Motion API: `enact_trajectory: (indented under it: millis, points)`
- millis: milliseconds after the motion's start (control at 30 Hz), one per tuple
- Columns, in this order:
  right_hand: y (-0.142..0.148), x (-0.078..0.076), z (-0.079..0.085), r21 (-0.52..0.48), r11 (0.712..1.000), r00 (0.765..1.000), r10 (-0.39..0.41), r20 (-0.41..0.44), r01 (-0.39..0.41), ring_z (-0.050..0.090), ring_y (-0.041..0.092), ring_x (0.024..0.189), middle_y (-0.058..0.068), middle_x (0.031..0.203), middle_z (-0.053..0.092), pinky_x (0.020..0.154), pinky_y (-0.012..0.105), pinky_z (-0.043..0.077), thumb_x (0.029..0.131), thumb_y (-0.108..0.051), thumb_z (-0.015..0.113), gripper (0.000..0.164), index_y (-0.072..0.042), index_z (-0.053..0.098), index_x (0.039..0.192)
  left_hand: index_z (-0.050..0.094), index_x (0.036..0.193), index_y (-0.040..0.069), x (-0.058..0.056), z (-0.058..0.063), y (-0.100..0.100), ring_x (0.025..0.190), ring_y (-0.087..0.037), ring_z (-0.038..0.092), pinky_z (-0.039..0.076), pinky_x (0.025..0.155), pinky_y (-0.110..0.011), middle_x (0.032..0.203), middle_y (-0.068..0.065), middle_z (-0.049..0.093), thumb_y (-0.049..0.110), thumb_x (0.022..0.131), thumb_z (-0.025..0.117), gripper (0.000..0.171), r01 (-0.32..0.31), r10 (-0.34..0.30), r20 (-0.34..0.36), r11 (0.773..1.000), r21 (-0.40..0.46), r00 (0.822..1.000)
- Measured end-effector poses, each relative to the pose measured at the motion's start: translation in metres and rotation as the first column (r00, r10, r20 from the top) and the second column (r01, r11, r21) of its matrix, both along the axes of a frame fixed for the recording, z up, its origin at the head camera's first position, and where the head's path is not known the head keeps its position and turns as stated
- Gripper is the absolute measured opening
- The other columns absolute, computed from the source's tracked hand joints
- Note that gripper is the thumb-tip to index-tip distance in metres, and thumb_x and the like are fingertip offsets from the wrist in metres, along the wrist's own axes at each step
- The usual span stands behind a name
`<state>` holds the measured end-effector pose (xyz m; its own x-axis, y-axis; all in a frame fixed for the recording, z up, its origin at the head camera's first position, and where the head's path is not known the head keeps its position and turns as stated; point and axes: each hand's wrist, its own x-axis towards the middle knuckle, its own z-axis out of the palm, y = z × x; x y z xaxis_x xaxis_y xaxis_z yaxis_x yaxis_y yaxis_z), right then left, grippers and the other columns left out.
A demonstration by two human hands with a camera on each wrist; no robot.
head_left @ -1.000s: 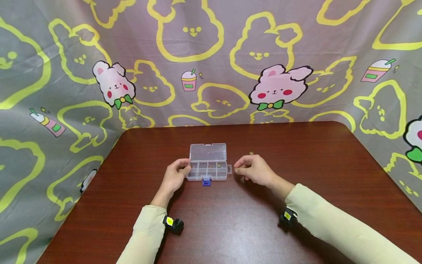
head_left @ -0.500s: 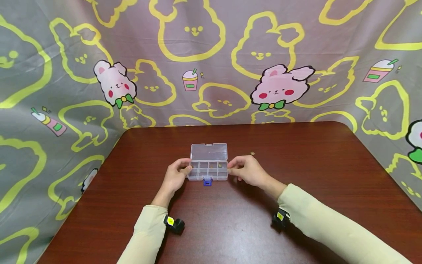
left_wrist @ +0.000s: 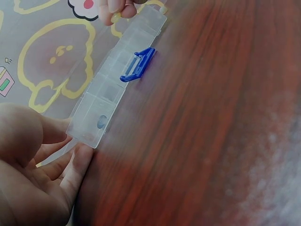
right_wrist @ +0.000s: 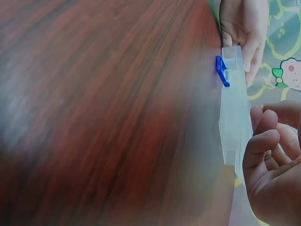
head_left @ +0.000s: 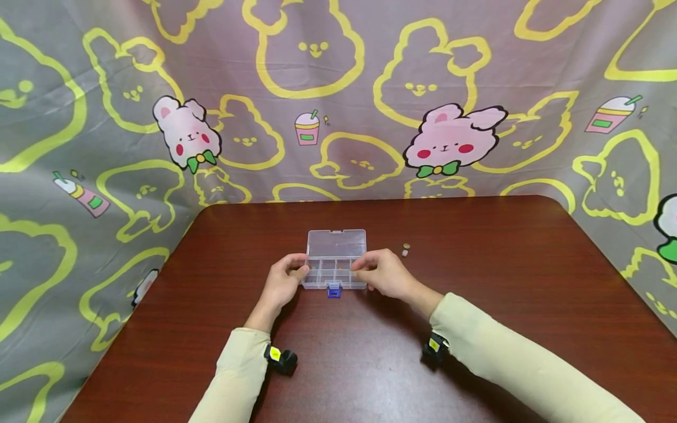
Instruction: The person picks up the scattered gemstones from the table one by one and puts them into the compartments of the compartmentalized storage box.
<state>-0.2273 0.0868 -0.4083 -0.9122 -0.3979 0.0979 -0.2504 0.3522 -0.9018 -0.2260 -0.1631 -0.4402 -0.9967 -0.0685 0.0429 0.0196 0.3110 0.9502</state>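
A clear plastic compartment box (head_left: pixel 349 286) stands on the table with its lid (head_left: pixel 337 242) raised at the back and a blue latch (head_left: pixel 334 291) at the front. My left hand (head_left: pixel 282 283) grips its left end between thumb and fingers. Over the right-hand compartments my right hand (head_left: pixel 388 275) pinches a small yellow piece (left_wrist: pixel 116 17), mostly covered by the fingertips. Inside the box lies a tiny orange piece (head_left: pixel 340 268). Through the wall near my left hand, the left wrist view shows a small dark bluish round piece (left_wrist: pixel 102 121).
Two small pieces, one gold-brown (head_left: pixel 406 246) and one whitish (head_left: pixel 405 253), lie on the brown table (head_left: pixel 476 258) behind and right of my right hand. A patterned curtain (head_left: pixel 349 106) hangs around the table's back and sides.
My right hand has moved left, from beside the box to above its right compartments, uncovering the whitish piece on the table. My left hand keeps its grip on the box.
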Motion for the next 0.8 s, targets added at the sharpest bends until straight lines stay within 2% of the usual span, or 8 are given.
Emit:
enact_trajectory:
  millis: [367,533,800]
  points:
    - [-0.021,-0.003,0.0,0.026,1.0,1.0,0.005,0.013,-0.005,0.051,0.012,0.045,0.008,0.07,0.069,0.04,0.024,0.038,0.087,-0.006,0.074,0.01,0.0,0.076,0.095,0.067,0.119,-0.002,0.0,0.0,-0.001,0.086,-0.019,0.064,0.049,0.071,-0.023,0.108,-0.02,0.068,-0.003,0.093,0.065,0.026,-0.001,0.001,-0.009,1.0,0.014,1.0]
    - [-0.027,-0.005,0.0,0.038,0.999,0.999,-0.005,0.032,0.004,0.049,0.01,0.043,0.012,0.065,0.065,0.038,0.023,0.036,0.087,-0.007,0.075,0.008,-0.003,0.077,0.094,0.067,0.118,-0.004,0.0,0.0,0.0,0.085,-0.019,0.063,0.049,0.071,-0.023,0.107,-0.021,0.068,-0.004,0.093,0.064,0.026,0.001,-0.001,-0.019,1.0,0.015,1.0]
    - [-0.034,-0.008,0.002,0.023,1.0,0.998,0.003,0.061,-0.004,0.048,0.009,0.041,0.012,0.069,0.067,0.037,0.023,0.035,0.089,-0.007,0.074,0.011,-0.001,0.076,0.097,0.067,0.119,-0.003,0.0,0.0,-0.001,0.084,-0.017,0.062,0.049,0.071,-0.023,0.106,-0.02,0.068,-0.003,0.094,0.064,0.025,-0.005,0.005,-0.012,1.0,0.014,1.0]
